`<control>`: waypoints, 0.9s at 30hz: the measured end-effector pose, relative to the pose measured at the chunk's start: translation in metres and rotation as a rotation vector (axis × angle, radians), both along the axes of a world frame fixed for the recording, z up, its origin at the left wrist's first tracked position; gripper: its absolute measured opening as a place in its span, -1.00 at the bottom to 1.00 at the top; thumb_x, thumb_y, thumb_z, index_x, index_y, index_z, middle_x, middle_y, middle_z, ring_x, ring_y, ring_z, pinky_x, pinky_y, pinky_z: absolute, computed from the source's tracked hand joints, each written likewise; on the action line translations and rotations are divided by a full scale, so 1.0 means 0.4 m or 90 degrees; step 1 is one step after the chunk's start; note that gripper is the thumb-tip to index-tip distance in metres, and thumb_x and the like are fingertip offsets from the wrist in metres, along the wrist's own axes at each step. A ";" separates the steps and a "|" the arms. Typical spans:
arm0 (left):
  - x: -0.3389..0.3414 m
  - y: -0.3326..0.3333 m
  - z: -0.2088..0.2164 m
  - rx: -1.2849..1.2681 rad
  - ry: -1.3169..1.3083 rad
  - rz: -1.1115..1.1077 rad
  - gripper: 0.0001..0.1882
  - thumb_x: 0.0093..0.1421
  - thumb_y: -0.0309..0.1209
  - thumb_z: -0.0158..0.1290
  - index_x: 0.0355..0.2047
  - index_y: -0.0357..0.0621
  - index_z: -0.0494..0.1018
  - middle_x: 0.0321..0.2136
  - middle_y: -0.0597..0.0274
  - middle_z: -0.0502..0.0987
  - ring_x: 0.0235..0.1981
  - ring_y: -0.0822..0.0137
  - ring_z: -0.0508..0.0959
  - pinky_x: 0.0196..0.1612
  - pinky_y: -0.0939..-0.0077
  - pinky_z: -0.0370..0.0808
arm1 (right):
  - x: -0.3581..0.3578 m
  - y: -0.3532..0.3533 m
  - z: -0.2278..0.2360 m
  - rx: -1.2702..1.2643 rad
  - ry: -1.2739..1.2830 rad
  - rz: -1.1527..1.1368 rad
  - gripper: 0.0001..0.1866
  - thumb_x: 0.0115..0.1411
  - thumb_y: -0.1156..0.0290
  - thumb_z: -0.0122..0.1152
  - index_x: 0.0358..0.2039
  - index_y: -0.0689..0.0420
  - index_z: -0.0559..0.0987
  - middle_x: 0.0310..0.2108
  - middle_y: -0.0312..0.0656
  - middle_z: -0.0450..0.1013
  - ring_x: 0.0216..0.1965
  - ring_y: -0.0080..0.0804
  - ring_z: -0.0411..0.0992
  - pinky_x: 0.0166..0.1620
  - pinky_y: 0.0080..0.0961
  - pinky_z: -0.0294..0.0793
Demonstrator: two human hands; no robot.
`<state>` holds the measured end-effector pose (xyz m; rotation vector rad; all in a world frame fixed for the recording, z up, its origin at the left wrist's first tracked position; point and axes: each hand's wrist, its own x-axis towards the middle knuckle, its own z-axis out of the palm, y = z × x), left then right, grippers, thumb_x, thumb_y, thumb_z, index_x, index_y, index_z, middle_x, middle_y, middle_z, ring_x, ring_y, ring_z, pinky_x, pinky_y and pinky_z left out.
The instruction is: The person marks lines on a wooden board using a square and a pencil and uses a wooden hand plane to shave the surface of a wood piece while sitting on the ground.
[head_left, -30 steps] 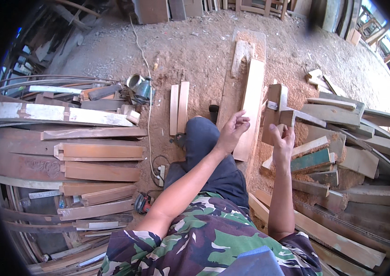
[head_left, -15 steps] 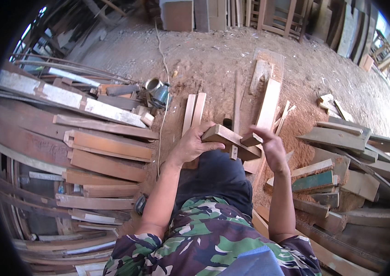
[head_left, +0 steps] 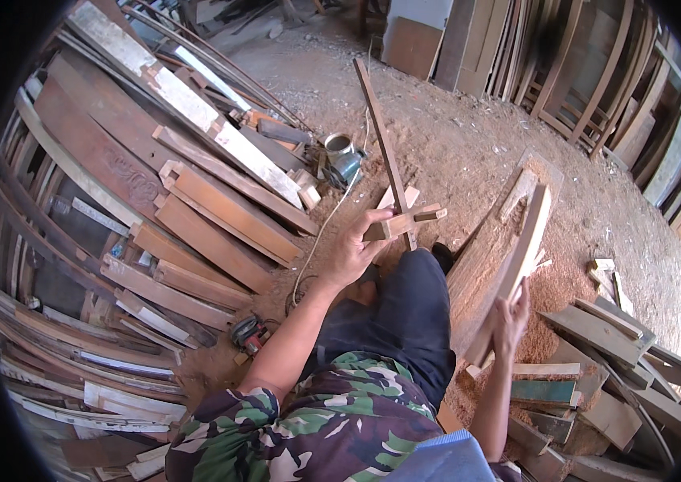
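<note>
My left hand (head_left: 354, 253) is closed round the block of a wooden marking gauge (head_left: 389, 229). A long, dark, square stick passes through the block and points away from me, and a short wooden piece juts out to the right. Over on the right, my right hand (head_left: 509, 323) grips the near part of a long pale board (head_left: 527, 245), its thumb and fingers along the edge. The board is tilted up on its edge above a wide plank (head_left: 469, 281) strewn with sawdust. My right fingers are partly hidden by the board.
Stacked boards (head_left: 204, 213) fill the left side. A green power tool (head_left: 346, 167) and a red-and-black one (head_left: 250, 333) rest on the ground, near a pale cable (head_left: 320, 225). Offcuts (head_left: 597, 337) and sawdust (head_left: 561, 289) lie at right. Wooden frames (head_left: 589, 72) lean at the back.
My right hand has left the marking gauge and taken hold of the board, raising it on edge. My left hand keeps the gauge, now turned with its stick pointing away. The view has swung right.
</note>
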<state>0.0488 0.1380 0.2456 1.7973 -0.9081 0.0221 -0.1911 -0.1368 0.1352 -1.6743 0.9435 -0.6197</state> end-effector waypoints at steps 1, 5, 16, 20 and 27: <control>0.004 0.004 -0.007 -0.026 0.049 0.004 -0.56 0.32 -0.53 0.27 0.17 -0.13 0.45 0.11 0.03 0.60 0.16 0.18 0.62 0.11 0.33 0.67 | -0.021 0.027 0.096 -0.012 -0.049 0.039 -0.03 0.17 0.17 0.35 0.55 0.09 0.17 0.45 0.04 0.21 0.21 -0.06 0.47 0.17 -0.11 0.61; 0.030 -0.008 -0.005 -0.070 -0.091 0.024 -0.54 0.27 -0.59 0.27 0.15 -0.14 0.45 0.07 -0.03 0.64 0.14 0.03 0.65 0.10 0.24 0.64 | -0.065 0.102 0.280 -0.127 -0.173 0.093 0.04 0.13 -0.02 0.41 0.54 0.14 0.22 0.25 -0.03 0.36 -0.10 -0.32 0.53 -0.11 -0.31 0.66; 0.055 0.029 0.003 -0.136 -0.056 0.056 -0.53 0.28 -0.57 0.31 0.17 -0.15 0.45 0.13 -0.02 0.62 0.16 0.20 0.63 0.18 0.35 0.57 | -0.098 0.180 0.324 -0.157 -0.240 0.300 0.04 0.08 0.03 0.49 0.47 0.31 0.30 0.04 -0.05 0.39 -0.01 -0.21 0.46 0.01 -0.23 0.52; 0.103 0.035 -0.013 -0.130 -0.188 0.058 -0.59 0.30 -0.54 0.27 0.13 -0.11 0.47 0.10 0.01 0.64 0.16 0.04 0.64 0.17 0.23 0.56 | -0.093 0.184 0.360 -0.144 -0.051 0.418 0.00 0.00 0.07 0.51 0.41 0.30 0.41 -0.02 -0.03 0.42 0.02 -0.18 0.45 0.06 -0.21 0.48; 0.042 0.042 0.008 -0.146 -0.083 0.113 -0.54 0.26 -0.62 0.30 0.13 -0.21 0.41 0.14 0.02 0.60 0.15 0.23 0.62 0.17 0.34 0.60 | -0.100 0.191 0.321 -0.321 -0.087 0.388 0.05 -0.09 -0.02 0.57 0.37 0.28 0.45 -0.07 -0.03 0.41 -0.04 -0.18 0.43 0.02 -0.19 0.48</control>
